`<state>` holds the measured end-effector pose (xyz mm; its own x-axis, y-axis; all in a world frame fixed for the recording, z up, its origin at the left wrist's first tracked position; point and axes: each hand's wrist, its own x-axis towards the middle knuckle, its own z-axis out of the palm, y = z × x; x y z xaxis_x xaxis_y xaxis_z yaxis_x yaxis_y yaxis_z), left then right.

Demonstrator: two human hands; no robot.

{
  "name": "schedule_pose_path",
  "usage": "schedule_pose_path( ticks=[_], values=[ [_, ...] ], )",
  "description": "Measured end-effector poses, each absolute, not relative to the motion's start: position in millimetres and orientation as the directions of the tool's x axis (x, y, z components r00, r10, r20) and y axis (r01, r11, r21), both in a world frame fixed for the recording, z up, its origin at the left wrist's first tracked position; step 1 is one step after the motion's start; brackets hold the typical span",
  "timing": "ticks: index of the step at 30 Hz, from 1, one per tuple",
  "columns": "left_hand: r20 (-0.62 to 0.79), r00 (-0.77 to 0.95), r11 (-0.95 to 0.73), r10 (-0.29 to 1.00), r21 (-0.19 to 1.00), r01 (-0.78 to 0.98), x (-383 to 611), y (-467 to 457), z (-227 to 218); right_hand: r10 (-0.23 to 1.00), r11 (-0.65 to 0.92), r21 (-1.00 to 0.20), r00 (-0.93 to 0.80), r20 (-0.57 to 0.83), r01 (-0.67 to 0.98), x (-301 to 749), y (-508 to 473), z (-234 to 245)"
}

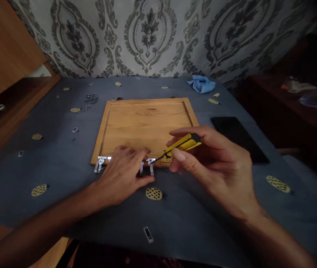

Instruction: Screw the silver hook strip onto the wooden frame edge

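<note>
Yellow screwdriver [182, 144] pinched in the right hand [222, 165], the left hand [123, 167] (palm down, half-spread, hold unclear) overlaps metal hooks [151, 170].

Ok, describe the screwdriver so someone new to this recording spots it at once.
On the blue-grey cloth lies a framed wooden panel. By its near right corner, the person's right hand holds the screwdriver, its thin shaft reaching toward a silver hook. Its yellow-and-black handle stands off the cloth, unlike the flat yellow prints.
</note>
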<state>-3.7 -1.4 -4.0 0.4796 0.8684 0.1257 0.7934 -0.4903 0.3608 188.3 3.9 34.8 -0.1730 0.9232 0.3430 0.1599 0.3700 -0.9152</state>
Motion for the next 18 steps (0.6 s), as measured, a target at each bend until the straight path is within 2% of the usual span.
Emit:
schedule_pose_path(
  ticks=[3, 11, 18],
  values=[
    [0.145, 0.484, -0.502, 0.863, 0.354, 0.789, -4.5, -1.6, -5.0, 0.903, 0.384, -0.905, -0.278, 0.327, 0.182, 191.2, 4.8, 40.0],
    [0.145, 0.496, -0.514, 0.856, 0.347, 0.785, -4.5, -1.2, -6.6, 0.917, 0.386, -0.897, -0.192, 0.349, 0.214, 182.9, 7.5, 38.0],
    [0.126, 0.506, -0.516, 0.853, 0.338, 0.787, -4.9, -0.7, -4.4, 0.903, 0.369, -0.913, -0.301, 0.307, 0.175, 188.1, 9.2, 36.2]
  ],
)
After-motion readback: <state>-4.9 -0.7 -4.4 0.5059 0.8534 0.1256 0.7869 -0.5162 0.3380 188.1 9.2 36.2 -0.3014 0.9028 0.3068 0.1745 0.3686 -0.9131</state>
